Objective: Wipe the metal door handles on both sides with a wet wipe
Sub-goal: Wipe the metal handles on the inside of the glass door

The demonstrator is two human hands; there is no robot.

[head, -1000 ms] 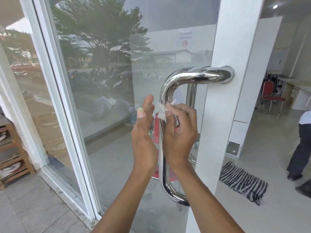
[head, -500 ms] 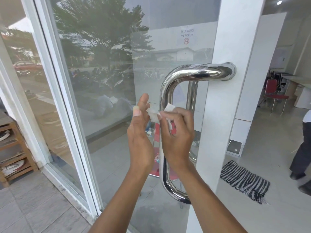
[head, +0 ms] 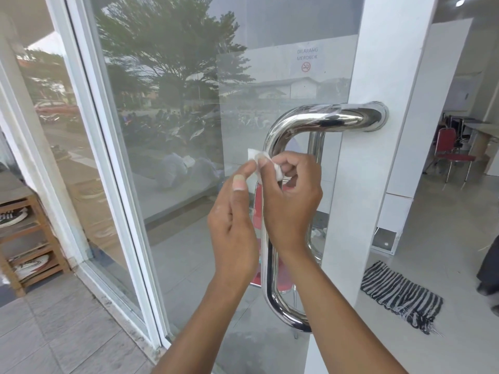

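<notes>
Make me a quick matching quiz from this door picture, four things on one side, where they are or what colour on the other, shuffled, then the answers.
Things:
1. wet wipe
2. chair
3. striped rug
4. shoe rack

Descriptions:
A. wooden, far left outside
B. red, inside the room
C. on the floor past the door
D. white, pinched against the door handle

Pairs: 1-D, 2-B, 3-C, 4-A

Glass door panel (head: 175,130) in white frame (head: 89,130), reflecting tree (head: 172,49) and parked motorbikes. No-smoking sign (head: 306,62) on glass. Wooden shoe rack (head: 32,238) left, on grey tiles. Inside: red chair (head: 451,152), striped mat (head: 399,295) on pale floor, ceiling downlight (head: 459,3) lit.
</notes>
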